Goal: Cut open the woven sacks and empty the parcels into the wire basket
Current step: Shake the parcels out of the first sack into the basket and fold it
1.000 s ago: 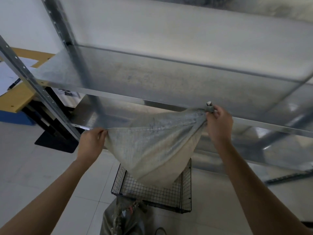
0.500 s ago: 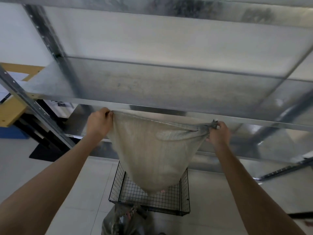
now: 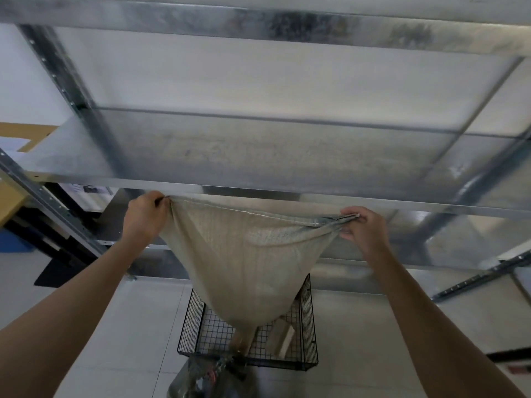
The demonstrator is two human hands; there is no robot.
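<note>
Galvanised shelving is filling the far half of my view, with pale floor tiles below. I am holding a sack (image 3: 247, 262) upside down by its two sewn corners, just in front of the shelf (image 3: 258, 156) edge. My left hand (image 3: 145, 218) is closing tight on the left corner; my right hand (image 3: 363, 228) is pinching the bunched right corner between thumb and fingers. The seam is stretching taut between them, and the body is hanging down to a point over the basket (image 3: 311, 326), which is standing on the floor directly below and nearer to me.

I judge this as the emptying step: a brown parcel (image 3: 242, 338) is poking out at the sack's low end, touching or just clearing the mouth, and a pale parcel (image 3: 280, 336) is already lying inside the basket to its right. The sack is looking slack, so little seems left inside, though I cannot see in.

Next I am expecting to need a shake or a lift while keeping both corners gripped and the mouth above the basket, so nothing is dropping outside the wire. A second bag (image 3: 207, 377), shiny and crumpled, is waiting at the near edge.
</note>
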